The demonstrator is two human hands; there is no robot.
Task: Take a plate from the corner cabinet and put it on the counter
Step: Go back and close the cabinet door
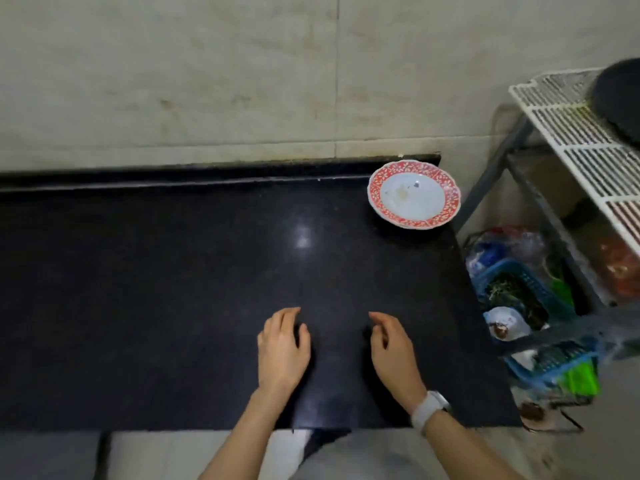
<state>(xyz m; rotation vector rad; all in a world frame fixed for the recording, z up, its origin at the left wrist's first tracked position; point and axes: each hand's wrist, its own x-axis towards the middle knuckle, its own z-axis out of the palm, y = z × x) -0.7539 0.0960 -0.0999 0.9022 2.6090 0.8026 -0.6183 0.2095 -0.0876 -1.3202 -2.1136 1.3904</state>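
Note:
A plate point(414, 194) with a red patterned rim and a pale centre rests on the black counter point(173, 289) at its far right corner, close to the wall. My left hand point(283, 348) hovers over the near middle of the counter, fingers loosely curled and holding nothing. My right hand point(393, 349), with a white watch on the wrist, hangs beside it, fingers also loosely curled and empty. Both hands are well short of the plate. No cabinet is in view.
A metal rack point(519, 174) with a white wire shelf point(575, 133) stands right of the counter, a dark round pan point(620, 102) on top. Blue baskets point(512, 289) with greens and bags sit on its lower levels. A tiled wall backs the counter.

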